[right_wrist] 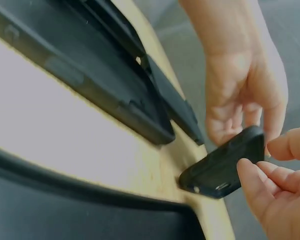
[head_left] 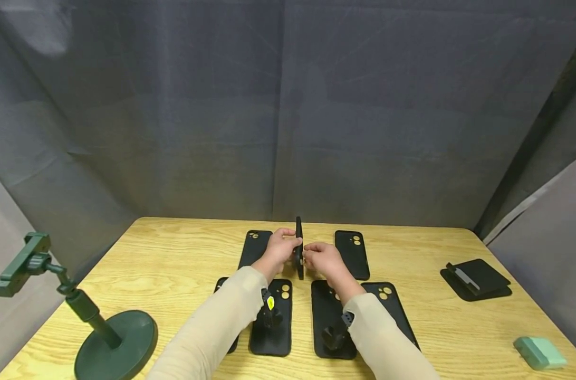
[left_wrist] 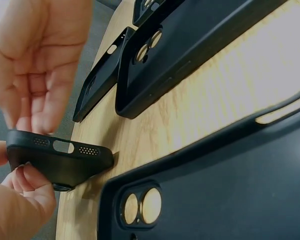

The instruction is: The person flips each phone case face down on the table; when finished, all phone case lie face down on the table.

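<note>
Above the back middle of the table, both hands are at a black phone case [head_left: 299,253] that stands on edge. My left hand [head_left: 279,249] grips its left side, thumb and fingers at the edge. From the other side my right hand [head_left: 322,258] holds it with bent fingertips, which partly overlap the case in the right wrist view. A speaker-and-port edge of the held case [left_wrist: 65,147] shows in the left wrist view. Other black phone cases lie flat around the hands: back left [head_left: 255,247], back right [head_left: 352,256], front left [head_left: 283,332], front right [head_left: 318,311].
Partly covered by the sleeves are further cases at the left [head_left: 233,345] and right [head_left: 392,303]. A dark green phone stand [head_left: 114,343] is on the left. At the right lie a black folded flat object [head_left: 478,279] and a mint-green block [head_left: 539,352]. Grey curtain [head_left: 288,105] hangs behind.
</note>
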The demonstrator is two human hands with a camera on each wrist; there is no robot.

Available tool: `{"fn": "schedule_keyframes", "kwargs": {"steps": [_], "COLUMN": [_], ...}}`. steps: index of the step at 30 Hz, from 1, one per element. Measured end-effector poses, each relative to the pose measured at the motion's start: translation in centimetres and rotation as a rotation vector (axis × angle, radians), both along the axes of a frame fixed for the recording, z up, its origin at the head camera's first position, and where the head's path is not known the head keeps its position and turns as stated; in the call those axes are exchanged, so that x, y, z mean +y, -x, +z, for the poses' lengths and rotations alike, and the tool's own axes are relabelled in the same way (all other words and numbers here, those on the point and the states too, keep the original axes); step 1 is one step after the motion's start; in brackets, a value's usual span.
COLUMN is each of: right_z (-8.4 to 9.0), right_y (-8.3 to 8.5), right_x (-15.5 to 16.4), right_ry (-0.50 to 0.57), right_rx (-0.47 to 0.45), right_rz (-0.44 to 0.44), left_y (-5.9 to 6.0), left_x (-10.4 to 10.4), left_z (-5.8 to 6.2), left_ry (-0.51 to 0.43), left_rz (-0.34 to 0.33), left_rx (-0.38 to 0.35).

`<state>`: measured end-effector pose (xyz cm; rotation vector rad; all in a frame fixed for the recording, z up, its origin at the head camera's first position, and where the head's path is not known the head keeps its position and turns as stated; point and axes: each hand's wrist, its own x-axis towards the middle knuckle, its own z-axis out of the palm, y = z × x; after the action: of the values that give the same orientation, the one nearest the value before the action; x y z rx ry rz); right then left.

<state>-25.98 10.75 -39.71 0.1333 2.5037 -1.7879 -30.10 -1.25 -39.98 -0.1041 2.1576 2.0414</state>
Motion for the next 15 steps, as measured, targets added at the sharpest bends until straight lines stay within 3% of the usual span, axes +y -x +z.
{"fn": "schedule_keyframes", "kwargs": {"steps": [6,15], "right_z": [0.24,-0.03], "right_y": [-0.01,0.04], "right_x": [-0.48,-0.79], "right_ry": [0.009,-0.091], "right_rx": [0.022,0.052], "right_rz": [0.011,-0.013], "left_y": [0.07,0.06], "left_x": [0.09,0.3], "left_z": [0.14,-0.11], "left_ry": [0.007,0.01], "left_rz": [-0.002,-0.008], "left_rx": [-0.008,-0.005]}}
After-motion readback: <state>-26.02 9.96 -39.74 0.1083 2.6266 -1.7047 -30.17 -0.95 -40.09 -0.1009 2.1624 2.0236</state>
